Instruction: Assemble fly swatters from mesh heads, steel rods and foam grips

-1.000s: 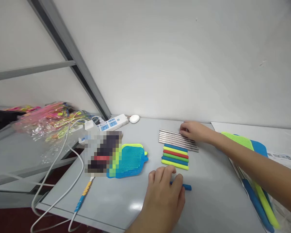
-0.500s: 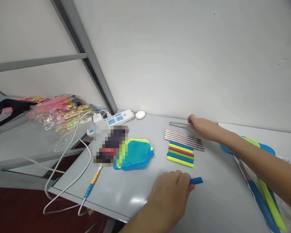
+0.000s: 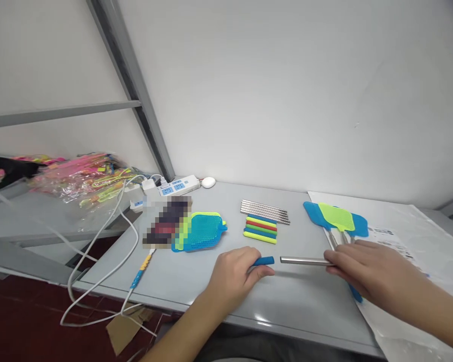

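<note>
My left hand [image 3: 236, 274] is closed around a blue handle sleeve [image 3: 265, 261], whose end sticks out to the right. Facing it across a small gap is the end of a silver metal rod [image 3: 304, 261], gripped by my right hand [image 3: 366, 269]. Beyond the hands, several more metal rods [image 3: 264, 211] lie side by side. Just in front of them is a row of blue, yellow, red and green handle sleeves [image 3: 261, 229]. Blue and yellow mesh fly swatter heads [image 3: 204, 231] are stacked to the left.
Fly swatters with metal shafts [image 3: 335, 217] lie on white plastic wrapping [image 3: 400, 211] at the right. A power strip [image 3: 179, 186], a white mouse-like object [image 3: 209, 182] and a blurred-out phone-like item [image 3: 168, 221] sit at the left. White cables [image 3: 94, 239] hang over the table edge.
My right hand has taken a metal rod from the row and brought it down to the right of my left hand. My left hand has lifted the blue sleeve and turned it towards the rod.
</note>
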A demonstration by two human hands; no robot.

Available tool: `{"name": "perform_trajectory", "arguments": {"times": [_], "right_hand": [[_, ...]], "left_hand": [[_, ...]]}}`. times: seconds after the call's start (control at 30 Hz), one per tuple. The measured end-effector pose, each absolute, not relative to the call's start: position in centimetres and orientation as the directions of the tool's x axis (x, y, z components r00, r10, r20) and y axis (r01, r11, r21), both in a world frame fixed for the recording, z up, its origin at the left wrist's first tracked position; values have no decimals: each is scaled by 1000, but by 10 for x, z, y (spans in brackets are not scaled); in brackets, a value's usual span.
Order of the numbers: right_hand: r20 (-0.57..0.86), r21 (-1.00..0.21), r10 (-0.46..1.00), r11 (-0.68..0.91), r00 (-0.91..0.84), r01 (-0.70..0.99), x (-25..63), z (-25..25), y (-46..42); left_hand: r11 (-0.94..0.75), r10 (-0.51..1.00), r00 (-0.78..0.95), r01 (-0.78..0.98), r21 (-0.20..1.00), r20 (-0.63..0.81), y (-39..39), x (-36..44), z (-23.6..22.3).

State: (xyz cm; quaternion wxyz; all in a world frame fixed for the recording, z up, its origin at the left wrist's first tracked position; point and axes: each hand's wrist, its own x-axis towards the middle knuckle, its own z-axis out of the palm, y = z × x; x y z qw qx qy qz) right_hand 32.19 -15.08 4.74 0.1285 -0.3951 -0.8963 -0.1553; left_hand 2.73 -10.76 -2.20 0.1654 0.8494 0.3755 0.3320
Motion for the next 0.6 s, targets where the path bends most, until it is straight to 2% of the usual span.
{"name": "perform_trajectory", "arguments": {"times": [0.1,0.17,0.33,0.4,0.6], "right_hand": [[228,257,679,649,-698,716,315,46,-166],[195,274,672,662,-715,697,311,45,-167],[151,225,683,680,-715,697,305,41,-157],[136,157,703,681,-698,716,303,42,-153],[-39,-173,795,592,-606,787,297,54,-145]], "left_hand": [[-740,673,556,505,444,488,-114,24,-25],[-767,641,572,508,392,512,-117,22,-27],[-775,624,570,541,329,534,-120,16,-31],[-761,640,557,553,339,529,-120,15,-30],[-748,655,543,568,344,526,-117,14,-27]]}}
